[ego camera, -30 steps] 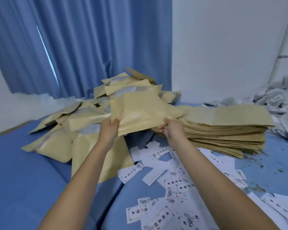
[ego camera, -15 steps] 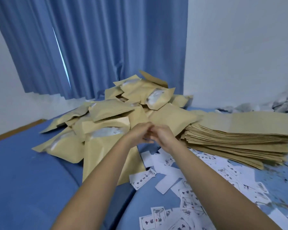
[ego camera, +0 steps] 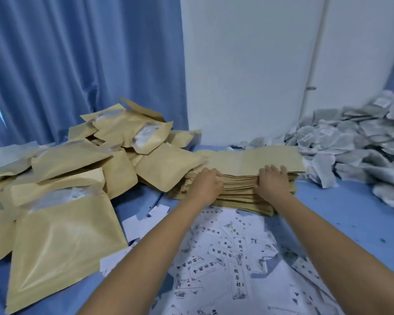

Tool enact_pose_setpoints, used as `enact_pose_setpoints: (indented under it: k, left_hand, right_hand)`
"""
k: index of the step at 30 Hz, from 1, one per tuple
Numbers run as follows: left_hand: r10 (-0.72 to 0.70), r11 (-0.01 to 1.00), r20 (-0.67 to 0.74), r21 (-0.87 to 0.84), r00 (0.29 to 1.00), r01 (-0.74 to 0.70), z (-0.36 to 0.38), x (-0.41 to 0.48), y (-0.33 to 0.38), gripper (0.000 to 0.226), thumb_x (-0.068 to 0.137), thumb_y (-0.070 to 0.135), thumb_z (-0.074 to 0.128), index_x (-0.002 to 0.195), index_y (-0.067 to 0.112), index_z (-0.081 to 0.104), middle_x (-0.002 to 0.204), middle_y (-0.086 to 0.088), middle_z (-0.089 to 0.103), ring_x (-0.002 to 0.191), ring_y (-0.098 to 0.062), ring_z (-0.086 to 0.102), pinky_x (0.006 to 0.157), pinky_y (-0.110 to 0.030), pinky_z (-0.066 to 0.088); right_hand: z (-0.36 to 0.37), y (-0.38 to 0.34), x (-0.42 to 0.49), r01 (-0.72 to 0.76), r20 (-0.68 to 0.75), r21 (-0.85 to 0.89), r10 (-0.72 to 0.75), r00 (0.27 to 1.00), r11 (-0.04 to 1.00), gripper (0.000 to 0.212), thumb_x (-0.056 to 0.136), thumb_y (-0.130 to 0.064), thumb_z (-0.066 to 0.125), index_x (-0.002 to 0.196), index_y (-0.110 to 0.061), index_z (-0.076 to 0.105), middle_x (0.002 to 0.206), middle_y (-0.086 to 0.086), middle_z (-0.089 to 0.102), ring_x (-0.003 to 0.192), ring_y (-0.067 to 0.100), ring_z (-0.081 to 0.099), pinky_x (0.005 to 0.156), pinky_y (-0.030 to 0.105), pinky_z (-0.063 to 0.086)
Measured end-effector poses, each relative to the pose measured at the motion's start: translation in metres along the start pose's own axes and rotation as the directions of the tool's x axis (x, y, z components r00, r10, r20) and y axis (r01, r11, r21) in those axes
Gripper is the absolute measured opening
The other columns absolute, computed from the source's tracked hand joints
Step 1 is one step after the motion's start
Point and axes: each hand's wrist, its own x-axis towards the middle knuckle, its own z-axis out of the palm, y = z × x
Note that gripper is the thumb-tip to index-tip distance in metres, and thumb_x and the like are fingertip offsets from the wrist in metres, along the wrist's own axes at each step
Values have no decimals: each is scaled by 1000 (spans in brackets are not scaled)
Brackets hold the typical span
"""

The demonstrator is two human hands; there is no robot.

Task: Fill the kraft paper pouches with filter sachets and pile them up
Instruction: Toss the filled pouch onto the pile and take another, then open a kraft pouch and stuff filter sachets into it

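While both hands work at the near edge of the stack of flat kraft pouches (ego camera: 255,159), the job looks partly done, with plenty left. The left hand (ego camera: 206,185) has its fingers curled against the layered edge; whether they have caught a pouch I cannot tell. The right hand (ego camera: 272,183) lays its fingers over the top pouch with the thumb tucked into the layers beneath, pinching the upper few.

Out beyond the left hand, on its outer side, sprawls a loose heap of filled pouches (ego camera: 77,178), puffy, some showing white through their windows; this counts as the finished share, though it is tumbled rather than neatly piled. The flat stack under the hands is thick, so many pouches seem unfilled. Past the right hand, on its outer side, lies a big mound of grey filter sachets (ego camera: 355,144), so supply is not short. Below the wrists, white printed slips (ego camera: 225,248) litter the blue surface (ego camera: 350,214).

By my reading, the step in hand is lifting a fresh pouch to fill
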Motion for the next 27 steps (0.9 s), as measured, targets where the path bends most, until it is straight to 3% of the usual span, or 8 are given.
enact_pose_setpoints:
  k: [5,8,11,14,16,18,22,27]
  left_hand:
    - [182,956,137,208,974,-208,47,12,51,59,92,23,61,144,7,37,146,-12,40,138,-28,29,112,-35,27]
    - [226,896,214,337,950,-289,73,8,70,57,91,24,61,142,10,39,142,-11,44,135,-31,35,109,-38,32]
    - [327,756,220,523,919,-394,85,-9,80,25,95,14,47,117,11,58,115,-9,58,109,-30,51,80,-38,43]
    - [614,594,230,495,755,-634,86,-38,79,23,88,8,59,109,4,66,111,-11,66,96,-29,58,74,-37,50]
    - [746,508,208,436,632,-743,85,-60,77,28,85,14,65,110,0,68,111,-10,69,89,-26,62,69,-34,55]
    - [716,539,286,352,637,-765,80,-77,81,46,95,37,42,116,4,66,120,-7,66,97,-25,60,73,-35,53]
    - [406,914,172,-89,898,-396,89,-87,113,37,97,47,39,107,21,63,108,4,66,96,-16,60,81,-29,47]
    - [16,833,346,-523,938,179,126,-59,161,42,95,45,51,70,13,43,60,-12,56,44,-23,54,45,-27,48]
  right_hand:
    - [1,42,-44,194,-335,98,-151,930,976,21,76,1,66,93,-10,74,80,11,72,83,30,62,78,37,43]
    - [-11,48,-76,313,-399,290,-183,898,905,8,79,-11,74,86,-12,78,71,14,68,71,31,60,67,34,42]
    - [-12,61,-97,83,-273,558,88,958,825,35,95,-42,52,87,-18,76,86,7,71,89,26,59,72,34,39]
    - [-12,90,-104,-257,-85,740,466,881,621,32,92,-32,56,116,-12,61,122,7,57,118,27,47,86,37,41]
    - [-10,116,-107,-427,221,808,463,858,405,41,88,-20,61,125,-6,53,124,11,51,115,29,50,85,36,43]
    - [-8,135,-116,-474,444,877,250,860,72,22,90,-7,58,111,0,60,106,14,59,92,27,58,75,32,43]
    - [5,140,-146,-434,444,877,6,896,-208,19,91,3,51,105,5,64,91,16,69,79,24,65,70,29,51]
    - [20,123,-167,-264,251,836,-93,964,-482,20,88,-9,50,94,3,66,86,22,68,77,26,68,71,29,56]
